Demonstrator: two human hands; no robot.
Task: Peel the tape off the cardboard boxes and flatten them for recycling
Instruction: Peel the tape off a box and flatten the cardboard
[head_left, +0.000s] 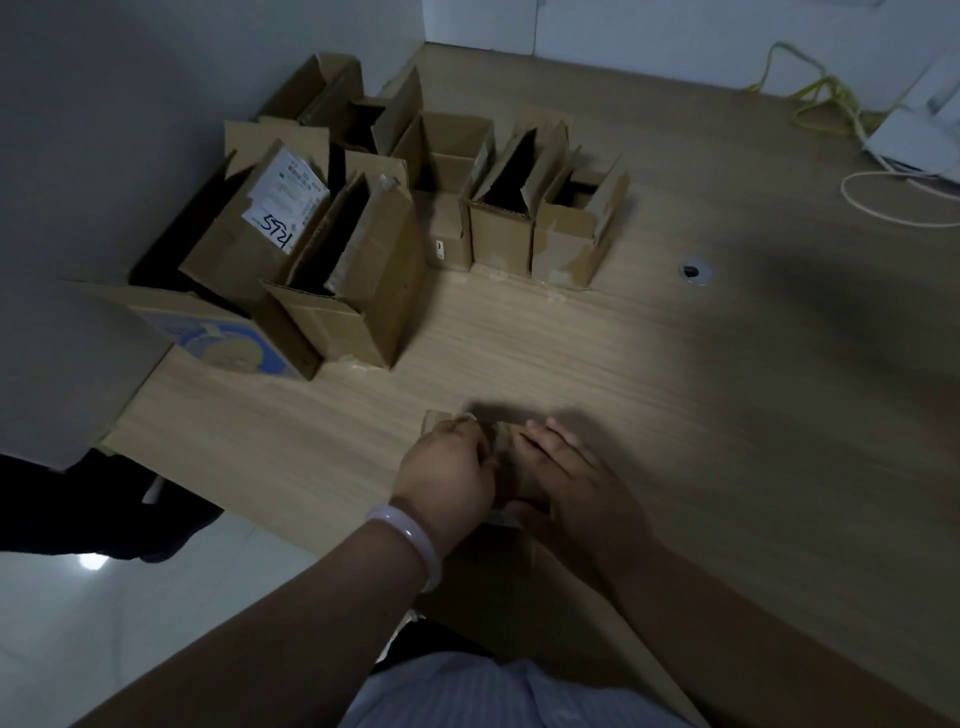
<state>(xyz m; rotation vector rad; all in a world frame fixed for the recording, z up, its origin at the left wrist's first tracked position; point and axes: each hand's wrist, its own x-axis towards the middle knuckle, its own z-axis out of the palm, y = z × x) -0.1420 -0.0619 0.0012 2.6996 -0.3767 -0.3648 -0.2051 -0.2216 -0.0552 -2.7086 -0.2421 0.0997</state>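
A small brown cardboard box (506, 566) stands at the near edge of the wooden table (649, 364), mostly hidden by my hands. My left hand (449, 470), with a white bangle on its wrist, pinches something at the box's top; whether that is tape or a flap is blurred. My right hand (576, 486) clasps the box's right side, fingers spread over its top. Several open cardboard boxes (358, 270) stand in a group at the table's far left, some with torn tape on their flaps.
A box with a white shipping label (285, 200) and a box with blue print (228, 345) stand at the left. A cable hole (693, 271) is right of the group. Yellow and white cables (831, 104) lie at the far right. White floor (130, 623) shows below left.
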